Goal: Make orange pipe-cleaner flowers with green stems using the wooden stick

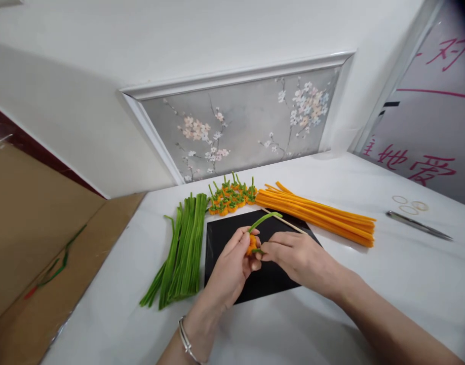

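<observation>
Between the fingers of my left hand (pixel 234 258) is a small orange pipe-cleaner pumpkin (pixel 251 245). A green pipe cleaner (pixel 263 219) runs through it, one end arching up and to the right. My right hand (pixel 293 256) pinches the other, short green end at the pumpkin's lower right side. Both hands are closed and close together over a black mat (pixel 225 238). Behind them stands a cluster of finished-looking orange pumpkins with green stems (pixel 232 196). The right fingertips partly hide where the green end meets the orange.
A bundle of green pipe cleaners (pixel 185 253) lies left of the mat, orange pipe cleaners (pixel 319 215) at the right. A thin wooden stick (pixel 293 225) rests on the mat's far edge. Farther right are rubber bands (pixel 409 209) and tweezers (pixel 418 225). A wall stands behind.
</observation>
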`<state>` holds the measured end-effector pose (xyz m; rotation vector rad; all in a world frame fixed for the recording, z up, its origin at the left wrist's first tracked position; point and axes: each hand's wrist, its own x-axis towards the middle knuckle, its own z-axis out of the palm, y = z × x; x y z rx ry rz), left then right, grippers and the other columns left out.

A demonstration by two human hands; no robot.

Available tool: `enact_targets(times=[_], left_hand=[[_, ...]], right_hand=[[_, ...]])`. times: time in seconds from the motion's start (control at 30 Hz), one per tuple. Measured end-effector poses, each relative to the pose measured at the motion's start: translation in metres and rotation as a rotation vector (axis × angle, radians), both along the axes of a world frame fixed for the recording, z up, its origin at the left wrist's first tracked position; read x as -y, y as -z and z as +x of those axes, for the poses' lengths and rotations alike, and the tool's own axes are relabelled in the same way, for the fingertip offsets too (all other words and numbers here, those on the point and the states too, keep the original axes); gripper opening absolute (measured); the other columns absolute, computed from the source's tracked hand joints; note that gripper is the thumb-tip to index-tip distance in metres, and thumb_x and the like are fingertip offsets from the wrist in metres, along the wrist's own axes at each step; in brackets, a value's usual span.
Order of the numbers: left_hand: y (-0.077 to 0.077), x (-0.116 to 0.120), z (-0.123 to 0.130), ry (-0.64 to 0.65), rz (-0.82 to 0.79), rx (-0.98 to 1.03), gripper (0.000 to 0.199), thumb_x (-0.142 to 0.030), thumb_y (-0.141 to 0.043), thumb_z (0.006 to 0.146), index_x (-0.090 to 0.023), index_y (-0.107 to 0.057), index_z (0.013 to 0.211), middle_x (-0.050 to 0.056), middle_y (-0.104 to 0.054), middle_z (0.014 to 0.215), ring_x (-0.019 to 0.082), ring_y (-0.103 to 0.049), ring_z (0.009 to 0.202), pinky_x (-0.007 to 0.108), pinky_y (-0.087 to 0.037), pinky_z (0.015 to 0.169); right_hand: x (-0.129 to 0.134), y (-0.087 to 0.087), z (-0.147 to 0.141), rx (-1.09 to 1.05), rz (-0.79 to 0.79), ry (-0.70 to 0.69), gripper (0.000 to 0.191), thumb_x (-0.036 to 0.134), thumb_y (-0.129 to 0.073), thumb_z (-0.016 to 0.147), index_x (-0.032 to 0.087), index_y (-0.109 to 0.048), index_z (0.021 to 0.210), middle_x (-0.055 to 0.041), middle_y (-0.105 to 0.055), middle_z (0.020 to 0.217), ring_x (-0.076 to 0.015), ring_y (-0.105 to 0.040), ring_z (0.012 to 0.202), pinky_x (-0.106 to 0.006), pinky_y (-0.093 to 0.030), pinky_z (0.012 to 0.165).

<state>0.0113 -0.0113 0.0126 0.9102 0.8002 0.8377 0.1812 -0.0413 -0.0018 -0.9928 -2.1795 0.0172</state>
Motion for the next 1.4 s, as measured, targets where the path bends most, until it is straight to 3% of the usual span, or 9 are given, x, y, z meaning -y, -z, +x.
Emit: enact_targets(times=[0.23,0.43,0.57,0.67,0.73,0.87,1.0,1.17,1.4], left_hand=[[0.003,0.001,0.001,0.25,0.138,-0.145,0.026,-0.041,-0.054,0.09,-0.016,-0.053,0.085,-0.004,-0.04,0.065,0.008,-0.03,0.055,0.021,-0.018,0.048],[0.001,0.003,-0.001,0.361,0.191,-0.232,0.022,-0.036,-0.057,0.088,-0.016,-0.054,0.097,-0.003,-0.043,0.071,0.009,-0.035,0.061,0.022,-0.025,0.053],[0.0,0.004,0.001,0.389,0.285,-0.368,0.01,-0.025,-0.056,0.086,-0.015,-0.055,0.086,-0.002,-0.048,0.069,0.01,-0.04,0.06,0.023,-0.033,0.057],[0.001,0.003,0.002,0.371,0.307,-0.411,0.015,-0.027,-0.052,0.088,-0.015,-0.053,0.081,-0.001,-0.052,0.064,0.01,-0.043,0.055,0.024,-0.035,0.055],[0.003,0.001,0.002,0.323,0.286,-0.388,0.021,-0.033,-0.05,0.09,-0.016,-0.053,0.079,-0.002,-0.051,0.06,0.009,-0.041,0.05,0.023,-0.032,0.051],[0.003,-0.001,0.001,0.242,0.236,-0.294,0.028,-0.04,-0.05,0.091,-0.014,-0.059,0.085,-0.001,-0.053,0.061,0.009,-0.04,0.049,0.023,-0.029,0.049],[0.007,-0.002,0.004,0.156,0.254,-0.257,0.033,-0.045,-0.051,0.09,-0.014,-0.062,0.087,-0.001,-0.053,0.062,0.01,-0.043,0.053,0.023,-0.033,0.051],[0.01,-0.004,0.004,0.09,0.354,-0.317,0.034,-0.044,-0.058,0.088,-0.013,-0.066,0.078,-0.001,-0.051,0.067,0.01,-0.044,0.059,0.021,-0.039,0.054],[0.008,-0.005,-0.001,0.121,0.162,-0.221,0.029,-0.039,-0.075,0.074,-0.011,-0.073,0.075,0.002,-0.06,0.072,0.01,-0.052,0.066,0.021,-0.047,0.063]], right_hand=[[-0.002,-0.004,0.0,0.032,0.191,0.206,0.017,0.015,-0.051,0.094,0.018,-0.065,0.085,-0.0041,-0.066,0.082,-0.0168,-0.055,0.077,-0.032,-0.037,0.068],[-0.003,-0.001,-0.002,-0.011,0.232,0.239,0.013,0.017,-0.053,0.094,0.018,-0.063,0.086,-0.0069,-0.067,0.096,-0.0213,-0.057,0.1,-0.035,-0.038,0.08],[-0.006,0.003,-0.002,-0.017,0.162,0.161,0.018,0.017,-0.047,0.096,0.016,-0.06,0.084,-0.0071,-0.067,0.093,-0.0165,-0.06,0.083,-0.033,-0.043,0.077],[-0.007,0.004,-0.002,-0.053,0.062,0.123,0.018,0.017,-0.044,0.096,0.017,-0.058,0.085,-0.0069,-0.065,0.093,-0.0149,-0.06,0.075,-0.03,-0.047,0.071],[-0.006,0.004,-0.002,-0.167,-0.038,0.127,0.014,0.015,-0.044,0.095,0.018,-0.058,0.099,-0.0074,-0.064,0.098,-0.0146,-0.061,0.075,-0.029,-0.05,0.07],[-0.006,0.004,0.0,-0.372,-0.16,0.244,0.039,0.017,-0.054,0.088,0.022,-0.046,0.126,-0.006,-0.063,0.1,-0.0139,-0.061,0.068,-0.03,-0.053,0.067],[-0.001,0.001,-0.004,-0.245,-0.149,0.26,0.012,0.021,-0.052,0.091,0.02,-0.063,0.097,-0.0041,-0.064,0.084,-0.0152,-0.062,0.071,-0.026,-0.05,0.066],[0.008,-0.005,-0.013,-0.083,-0.107,0.317,0.021,0.019,-0.046,0.093,0.021,-0.068,0.091,-0.002,-0.063,0.075,-0.0143,-0.061,0.064,-0.025,-0.042,0.057],[0.008,-0.003,-0.013,-0.081,-0.087,0.379,0.02,0.022,-0.05,0.092,0.022,-0.069,0.084,-0.0007,-0.064,0.072,-0.0135,-0.061,0.064,-0.024,-0.037,0.054]])
